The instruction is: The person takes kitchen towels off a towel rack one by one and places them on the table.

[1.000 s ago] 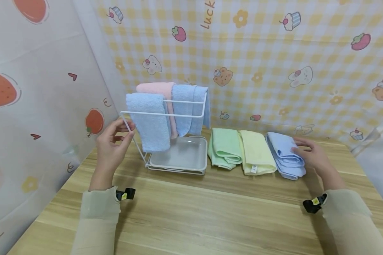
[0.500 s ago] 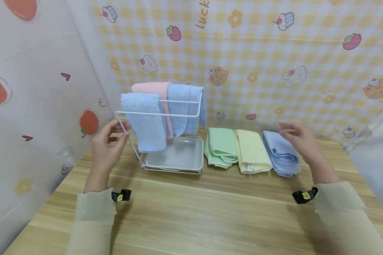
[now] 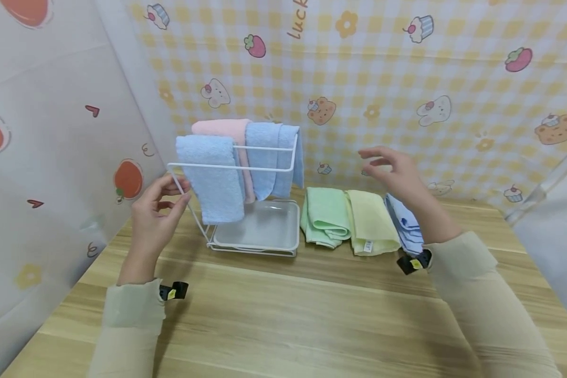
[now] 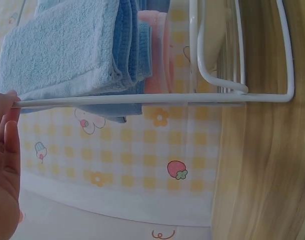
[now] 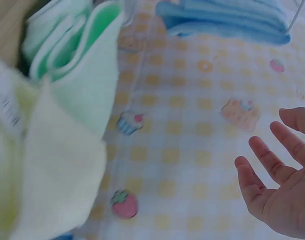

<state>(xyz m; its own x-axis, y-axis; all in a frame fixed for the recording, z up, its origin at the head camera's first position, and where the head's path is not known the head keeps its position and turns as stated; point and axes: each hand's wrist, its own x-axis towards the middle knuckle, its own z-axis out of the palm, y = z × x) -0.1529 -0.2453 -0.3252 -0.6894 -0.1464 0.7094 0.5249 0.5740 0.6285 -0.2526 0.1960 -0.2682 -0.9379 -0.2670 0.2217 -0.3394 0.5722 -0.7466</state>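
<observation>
My left hand (image 3: 155, 212) pinches the left side post of a white wire towel rack (image 3: 236, 167) between thumb and fingers. Over the rack's bars hang a blue towel (image 3: 212, 181) in front, a pink towel (image 3: 222, 126) at the back left and another blue towel (image 3: 263, 157) at the back right. In the air above the folded cloths is my right hand (image 3: 394, 170), fingers loosely bent and holding nothing. Below it lie a folded green cloth (image 3: 328, 212), a yellow cloth (image 3: 372, 220) with a white tag, and a blue cloth (image 3: 406, 226) partly hidden by my right wrist.
A grey-white tray (image 3: 288, 231) sits in the rack's base. The wooden table (image 3: 274, 315) stretches toward me. Behind stands a yellow checked backdrop (image 3: 349, 79), and a white printed sheet (image 3: 66, 131) closes off the left side.
My right hand has left the blue folded cloth at the right, rising and moving left over the yellow cloth. My left hand keeps its pinch on the rack. The view has shifted slightly.
</observation>
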